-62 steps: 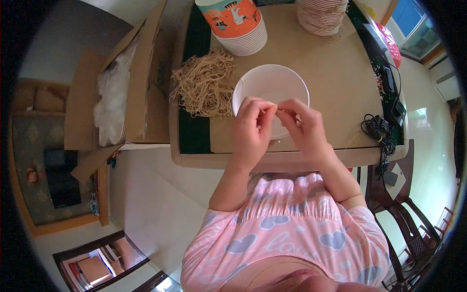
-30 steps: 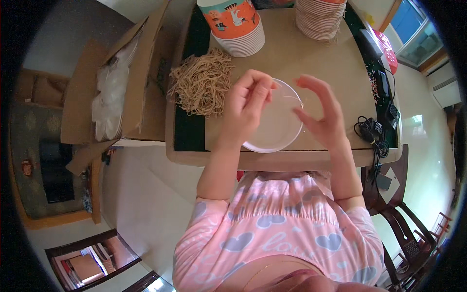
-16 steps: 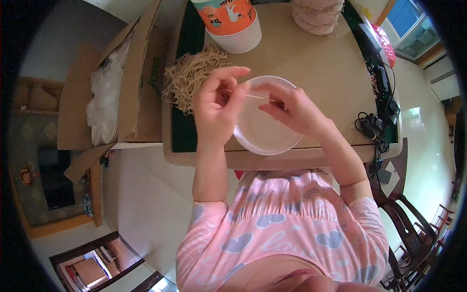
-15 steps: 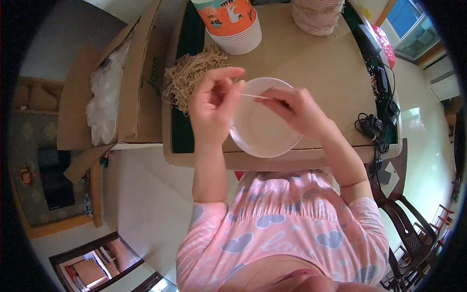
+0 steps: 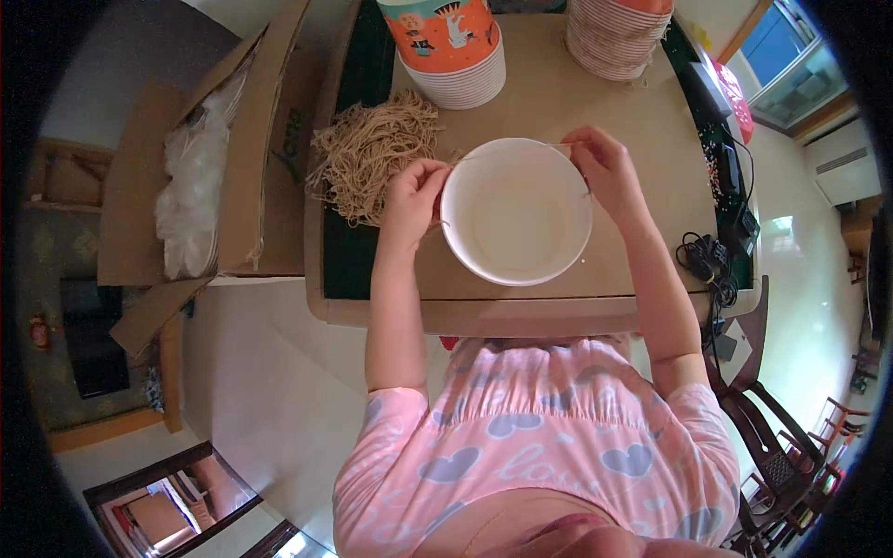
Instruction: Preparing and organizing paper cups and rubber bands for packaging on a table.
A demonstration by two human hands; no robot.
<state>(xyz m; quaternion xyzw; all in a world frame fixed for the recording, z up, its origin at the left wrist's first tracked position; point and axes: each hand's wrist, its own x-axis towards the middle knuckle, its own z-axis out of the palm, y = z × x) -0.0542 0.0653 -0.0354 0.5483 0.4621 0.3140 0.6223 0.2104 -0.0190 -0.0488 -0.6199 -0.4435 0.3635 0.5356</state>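
Observation:
A white paper bucket (image 5: 514, 265) stands on the table in front of me, its open mouth facing up. A thin string (image 5: 556, 145) runs along its far rim between my hands. At the left side of the rim my left hand (image 5: 412, 200) is closed, pinching the string's left end; its fingertips are partly hidden behind the bucket. On the right, my right hand (image 5: 609, 172) pinches the other end between thumb and forefinger, beside the rim. Left of the bucket lies a tangled heap of beige strings (image 5: 374, 153), close to my left hand.
A stack of orange-printed paper buckets (image 5: 453, 60) stands at the far left of the table (image 5: 651, 232). Another stack with strings (image 5: 614, 42) is at the far right. An open cardboard box (image 5: 265, 177) with white plastic stands left. Black cables (image 5: 709, 259) lie at the right edge.
My hands have moved from above the bucket, where they held the string taut, down and apart to either side of its rim. The string now lies along the far rim.

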